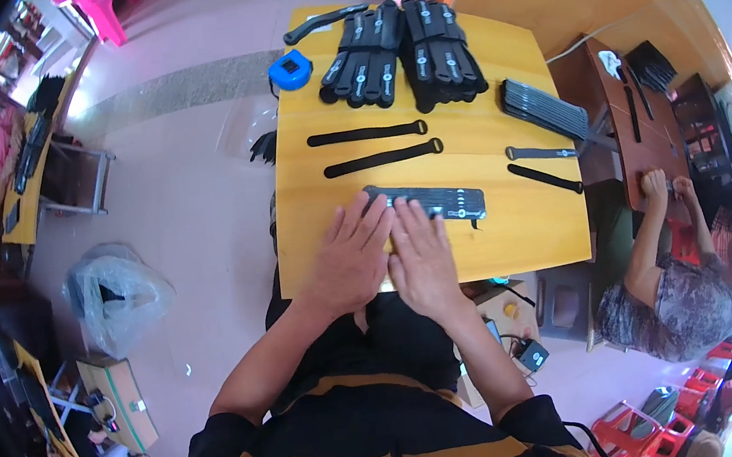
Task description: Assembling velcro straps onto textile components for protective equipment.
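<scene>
My left hand (345, 263) and my right hand (425, 262) lie side by side, fingers stretched out flat, on a neat row of black straps (463, 203) at the front of the yellow table (523, 246). The fingers of both cover the left end and near edge of that row. Beyond them are two single black straps with ring ends, one (366, 134) farther back and one (383, 159) nearer. On the right rest a grey-black strap (539, 152) and another black strap (544, 178). Neither hand grips anything.
Two banded strap bundles (361, 60) (441, 55) lie at the back, beside a blue tape measure (290, 71) at the left edge. A stack of dark strips (543, 109) lies at the right. A co-worker (677, 304) sits at a brown table (646, 130); a plastic bag (118, 295) is on the floor.
</scene>
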`<state>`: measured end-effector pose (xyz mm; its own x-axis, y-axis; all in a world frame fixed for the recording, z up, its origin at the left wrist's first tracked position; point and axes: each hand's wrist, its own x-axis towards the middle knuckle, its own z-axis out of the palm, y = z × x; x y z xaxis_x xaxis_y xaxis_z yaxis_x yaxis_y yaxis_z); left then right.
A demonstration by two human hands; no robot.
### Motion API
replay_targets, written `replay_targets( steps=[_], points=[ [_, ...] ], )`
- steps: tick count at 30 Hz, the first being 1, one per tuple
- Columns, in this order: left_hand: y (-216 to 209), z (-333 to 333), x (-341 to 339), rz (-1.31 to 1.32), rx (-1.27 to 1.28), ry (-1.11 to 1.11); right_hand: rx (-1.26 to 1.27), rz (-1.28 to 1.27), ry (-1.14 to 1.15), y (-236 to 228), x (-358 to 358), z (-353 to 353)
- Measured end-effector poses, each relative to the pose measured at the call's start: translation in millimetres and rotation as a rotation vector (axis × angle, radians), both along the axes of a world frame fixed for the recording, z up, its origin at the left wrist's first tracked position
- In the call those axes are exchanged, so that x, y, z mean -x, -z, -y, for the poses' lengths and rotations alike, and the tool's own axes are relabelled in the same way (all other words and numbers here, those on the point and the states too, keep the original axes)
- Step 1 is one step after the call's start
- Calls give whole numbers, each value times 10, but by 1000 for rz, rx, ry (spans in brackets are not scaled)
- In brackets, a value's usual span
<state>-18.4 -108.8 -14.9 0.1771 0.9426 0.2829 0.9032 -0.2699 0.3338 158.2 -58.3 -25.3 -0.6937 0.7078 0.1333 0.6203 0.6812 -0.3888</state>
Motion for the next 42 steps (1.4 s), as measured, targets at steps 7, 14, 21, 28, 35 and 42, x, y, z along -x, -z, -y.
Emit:
replay_targets(
  steps=[7, 14, 21, 28, 35, 42],
  points=[
    [240, 20, 58, -51, 139, 47, 2, 22, -30, 90, -84, 16],
    [230, 2, 81, -125, 181, 43, -118, 33, 329, 179, -554, -29],
    [268, -11, 103, -110, 189, 39, -58, 121, 522, 159, -719, -32],
    [335, 55, 129, -98, 116, 74, -144, -54, 178, 34, -124, 107],
    [276, 31, 110, -98, 142, 88, -20, -42, 78, 139, 38, 58],
    [269, 22, 122, -119, 107, 77, -81, 72, 282, 182, -417, -11]
  ],
)
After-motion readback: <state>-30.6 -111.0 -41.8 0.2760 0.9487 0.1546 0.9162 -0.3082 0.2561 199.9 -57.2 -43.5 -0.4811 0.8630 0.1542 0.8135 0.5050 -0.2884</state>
